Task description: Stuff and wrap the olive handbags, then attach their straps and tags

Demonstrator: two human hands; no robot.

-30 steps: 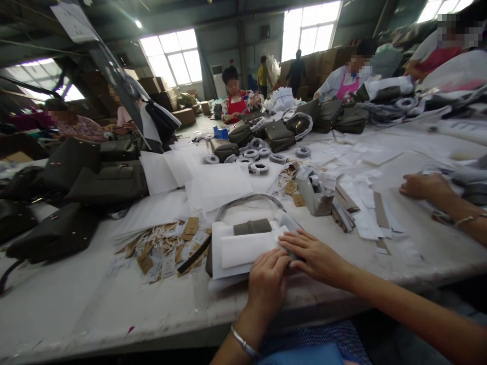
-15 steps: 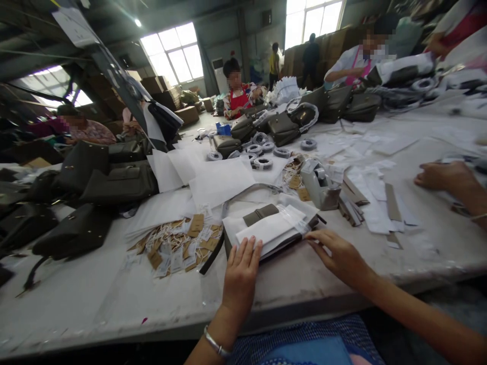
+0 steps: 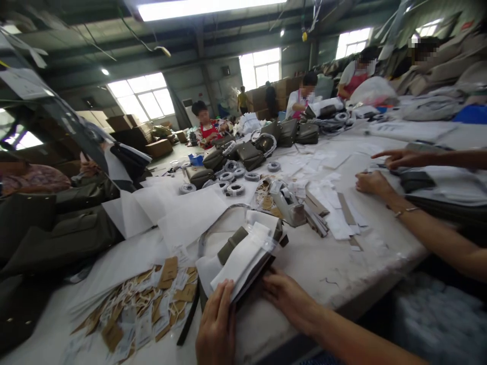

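On a pale worktable (image 3: 323, 266), an olive bag (image 3: 232, 245) lies half-hidden by white wrapping (image 3: 239, 260). The left hand (image 3: 216, 320), wrist cropped out, lays close-set fingers on the wrapping; the right hand (image 3: 288, 298) loses its fingertips at the bag's near edge. Neither grip can be told.

We've got our left hand (image 3: 216, 324) low, fingers (image 3: 220, 300) together, aimed forward | our right hand (image 3: 286, 295) angles in, fingertips hidden | our right forearm (image 3: 352, 338) slants down rightward!
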